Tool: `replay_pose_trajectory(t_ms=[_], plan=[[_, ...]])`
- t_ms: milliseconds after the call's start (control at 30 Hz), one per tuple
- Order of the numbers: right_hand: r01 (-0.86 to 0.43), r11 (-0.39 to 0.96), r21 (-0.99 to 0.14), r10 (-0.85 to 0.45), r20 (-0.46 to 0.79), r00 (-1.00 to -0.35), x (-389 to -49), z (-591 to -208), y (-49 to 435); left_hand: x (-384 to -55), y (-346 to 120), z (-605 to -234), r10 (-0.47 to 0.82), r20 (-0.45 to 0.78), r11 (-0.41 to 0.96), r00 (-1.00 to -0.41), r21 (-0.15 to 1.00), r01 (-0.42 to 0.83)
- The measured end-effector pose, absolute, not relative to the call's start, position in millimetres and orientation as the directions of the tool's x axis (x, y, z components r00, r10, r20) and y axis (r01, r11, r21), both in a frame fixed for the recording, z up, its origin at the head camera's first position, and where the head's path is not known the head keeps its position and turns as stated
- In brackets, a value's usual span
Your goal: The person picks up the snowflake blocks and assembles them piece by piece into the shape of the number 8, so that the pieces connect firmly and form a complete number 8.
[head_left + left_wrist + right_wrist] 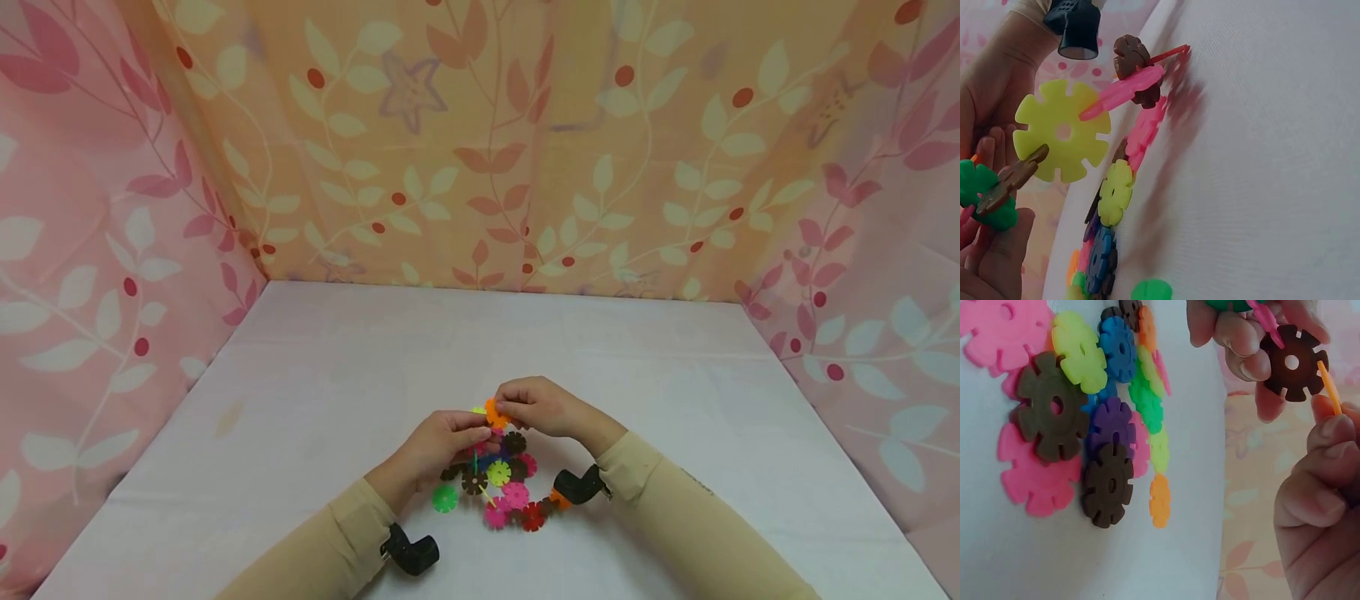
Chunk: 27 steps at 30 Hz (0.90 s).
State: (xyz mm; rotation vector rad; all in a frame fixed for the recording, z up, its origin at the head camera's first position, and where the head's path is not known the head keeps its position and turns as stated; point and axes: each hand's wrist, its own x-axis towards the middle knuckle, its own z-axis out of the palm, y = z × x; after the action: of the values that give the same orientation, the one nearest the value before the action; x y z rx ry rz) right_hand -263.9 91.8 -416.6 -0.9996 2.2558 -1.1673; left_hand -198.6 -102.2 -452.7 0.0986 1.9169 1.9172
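From my post I judge that, for joining the orange disc [1330,387] to the brown disc [1297,382], their slots should meet squarely, and the push should go straight and gently, so the thin pieces do not bend. The right hand [543,407] pinches the orange disc between thumb and finger, while the left hand [450,437] has its fingers closed on the chain of linked discs [1082,144]. Both joining pieces are between the hands, raised above the surface [637,350], where other discs [498,473] lie.
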Motion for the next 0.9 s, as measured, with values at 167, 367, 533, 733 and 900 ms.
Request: replay_pose_trajectory(t_ms=[167,367,533,733,900], plan=[[-0.426,0.393,-0.815,-0.743,-0.007,-0.67,-263.9,-417.6,92.0,-199.5,-100.9,-451.7,0.338,-0.254,0.061,-0.906,0.967,-0.248],[-0.471,0.41,-0.781,-0.705,0.056,-0.707,-262.6,-424.2,90.3,-200.1,-100.1,-450.7,0.29,-0.278,0.108,-0.916,0.96,-0.257],[-0.713,0.398,-0.577,-0.751,0.241,-0.615,-259.6,-429.0,89.5,-200.1,-100.5,-446.6,0.239,-0.301,0.153,-0.923,0.95,-0.271],[-0.87,0.389,-0.304,-0.798,0.36,-0.483,-252.1,-430.1,89.4,-198.9,-99.0,-444.8,0.209,-0.286,0.2,-0.935,0.949,-0.245],[-0.944,0.329,-0.009,-0.85,0.433,-0.3,-246.0,-430.0,88.5,-199.3,-96.8,-446.9,0.172,-0.273,0.259,-0.946,0.94,-0.224]])
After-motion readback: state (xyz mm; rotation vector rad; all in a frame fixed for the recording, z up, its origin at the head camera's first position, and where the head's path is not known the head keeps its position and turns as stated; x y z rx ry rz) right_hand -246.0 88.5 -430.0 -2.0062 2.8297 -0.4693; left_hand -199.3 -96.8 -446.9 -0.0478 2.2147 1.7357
